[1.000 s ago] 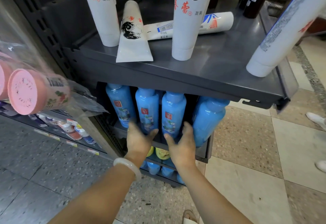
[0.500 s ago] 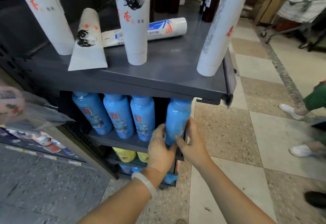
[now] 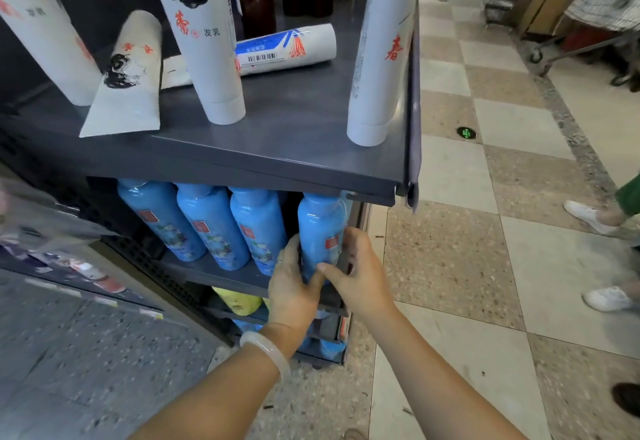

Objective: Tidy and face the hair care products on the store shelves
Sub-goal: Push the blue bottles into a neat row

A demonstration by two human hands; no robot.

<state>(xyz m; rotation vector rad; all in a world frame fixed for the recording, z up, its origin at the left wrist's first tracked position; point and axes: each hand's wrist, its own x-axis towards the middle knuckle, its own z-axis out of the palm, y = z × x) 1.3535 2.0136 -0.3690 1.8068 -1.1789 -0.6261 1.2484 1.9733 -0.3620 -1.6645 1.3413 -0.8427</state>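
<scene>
Both hands are wrapped round the rightmost blue bottle (image 3: 320, 231) on the middle shelf (image 3: 221, 271). The left hand (image 3: 292, 287) curls its fingers round the bottle's left side, thumb across the lower front; the right hand (image 3: 360, 273) curls round the right side, its thumb meeting the left thumb low on the bottle. The bottle stands upright at the right end of the shelf, a dark gap between it and the three other blue bottles (image 3: 211, 228) lined up to its left.

Half a second ago the hands were already on this bottle; the grip now looks closer, with the thumbs nearly touching. The bottle's red label shows at its right front, partly covered by the right fingers. A second ago both hands lay flat against the shelf front further left, in front of the middle bottles, so they have since shifted to the end of the row.

A pale bangle (image 3: 266, 353) sits on the left wrist. On the top shelf (image 3: 298, 148) three white tubes (image 3: 207, 41) stand cap-down, one (image 3: 130, 75) lies flat pointing forward, and another (image 3: 284, 49) lies on its side behind them. Yellow bottles (image 3: 239, 302) show on the shelf below. White shoes (image 3: 588, 216) of passers-by stand on the tiled floor to the right.
</scene>
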